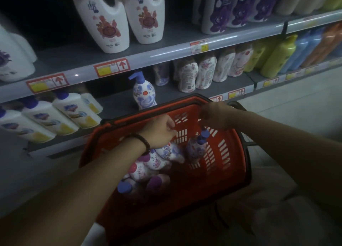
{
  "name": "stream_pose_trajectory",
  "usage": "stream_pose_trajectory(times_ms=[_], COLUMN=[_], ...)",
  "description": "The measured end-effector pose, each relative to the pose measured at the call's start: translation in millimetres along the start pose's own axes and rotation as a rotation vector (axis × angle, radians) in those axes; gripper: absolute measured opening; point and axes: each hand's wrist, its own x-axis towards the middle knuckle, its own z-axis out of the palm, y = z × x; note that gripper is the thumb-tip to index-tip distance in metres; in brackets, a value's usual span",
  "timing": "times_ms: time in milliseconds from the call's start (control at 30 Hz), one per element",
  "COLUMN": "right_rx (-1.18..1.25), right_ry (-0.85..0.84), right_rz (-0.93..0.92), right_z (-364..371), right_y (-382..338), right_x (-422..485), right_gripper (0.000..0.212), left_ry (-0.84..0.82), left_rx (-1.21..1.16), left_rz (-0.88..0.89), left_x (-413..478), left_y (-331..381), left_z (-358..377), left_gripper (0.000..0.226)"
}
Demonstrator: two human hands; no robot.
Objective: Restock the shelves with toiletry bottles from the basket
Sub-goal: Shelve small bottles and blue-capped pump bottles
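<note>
both forearms reach down into a red basket (231, 158) that sits in front of the shelves. a heap of floral bottles (148, 169) lies in its left half, about five, though they overlap in dim light and the count is unsure. the left hand (159, 131), with one dark bracelet (143, 141) on its wrist, rests on top of a white and blue bottle (173, 152) in that heap, fingers curled down; whether it actually grips the bottle cannot be told. the right hand (215, 116) is closed, pinching the blue pump top of one upright bottle (196, 147) near the basket's far wall. beyond the rim, one blue-patterned pump bottle (144, 93) stands alone on the lower shelf (114, 105). to its left lie three white bottles with blue caps (55, 114); to its right stand about five floral bottles (203, 73), then green, blue and orange ones. on the upper shelf (77, 55) stand two large white jugs with red flowers (125, 19) and three purple-flowered bottles (238, 6).
</note>
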Motion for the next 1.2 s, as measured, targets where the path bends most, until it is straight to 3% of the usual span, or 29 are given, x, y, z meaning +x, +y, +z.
stream_pose_trajectory(times_ms=[300, 533, 733, 1200], right_rx=[-0.167, -0.266, -0.156, -0.006], right_ry=[-0.088, -0.113, -0.072, -0.023], right_rz=[-0.132, -0.082, -0.014, 0.134], right_z=[32.8, 60.9, 66.7, 88.7], right_y=[-8.2, -3.8, -0.9, -0.4], right_x=[-5.7, -1.7, 4.3, 20.6], right_gripper=[0.042, 0.044, 0.026, 0.018], left_ry=[-0.133, -0.192, -0.159, -0.133], left_rx=[0.103, 0.118, 0.078, 0.081], left_rz=[0.093, 0.104, 0.104, 0.119], left_x=[7.9, 7.5, 10.1, 12.8], left_y=[4.4, 5.2, 6.6, 3.7], left_z=[36.4, 40.3, 38.0, 35.5], left_gripper=[0.029, 0.028, 0.028, 0.031])
